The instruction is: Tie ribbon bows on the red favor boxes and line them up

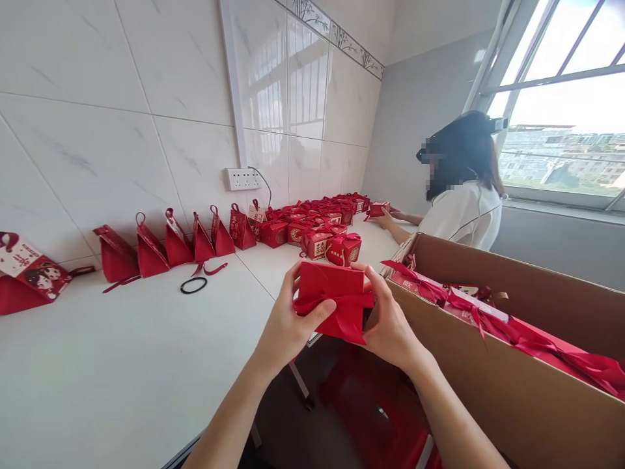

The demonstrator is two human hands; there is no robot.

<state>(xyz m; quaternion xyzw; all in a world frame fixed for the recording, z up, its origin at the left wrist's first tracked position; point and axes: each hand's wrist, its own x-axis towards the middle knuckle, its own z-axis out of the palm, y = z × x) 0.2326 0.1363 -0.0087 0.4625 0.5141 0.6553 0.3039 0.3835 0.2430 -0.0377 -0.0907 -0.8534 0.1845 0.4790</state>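
The big brown box (469, 352) has red gift boxes (417, 284) with shiny ribbons in it. Left of it, a small red box (332, 279) is between the left grip (288, 326) and the right grip (393, 326). Both hold its sides, and the left thumb presses its bow (352, 303).

From the person's head, the scene is viewed forward and downward by one camera, with the left hand (286, 326) and right hand (393, 329) seen from near, the white table (122, 365) at the left, and the tiled wall (185, 71) and the window (581, 107) farther away.
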